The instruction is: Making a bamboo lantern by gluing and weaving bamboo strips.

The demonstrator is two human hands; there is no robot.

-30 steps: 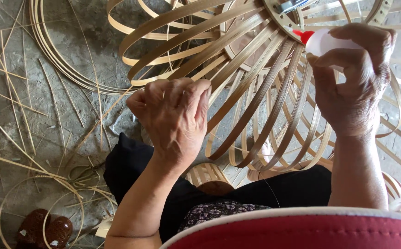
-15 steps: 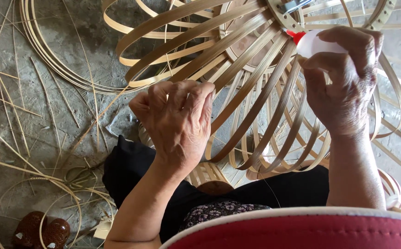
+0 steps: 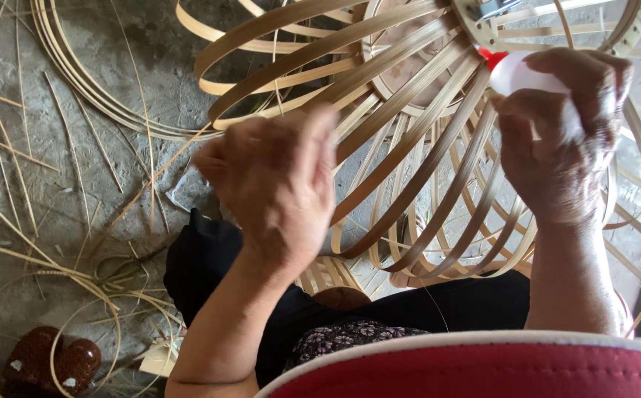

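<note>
Glue bottle [image 3: 530,74] in raised right hand [image 3: 560,140].

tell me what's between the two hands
In the head view, curved strips of the bamboo frame run between the left hand and the right hand, which holds a white bottle.

Loose bamboo strips [image 3: 11,147] lie scattered across the grey concrete floor [image 3: 114,66], and a bundle of coiled bamboo hoops [image 3: 85,88] rests at the upper left. More thin loops of bamboo [image 3: 33,309] curl at the lower left, beside a pair of dark brown shoes [image 3: 51,362]. A red cap brim [image 3: 482,368] fills the bottom edge.
</note>
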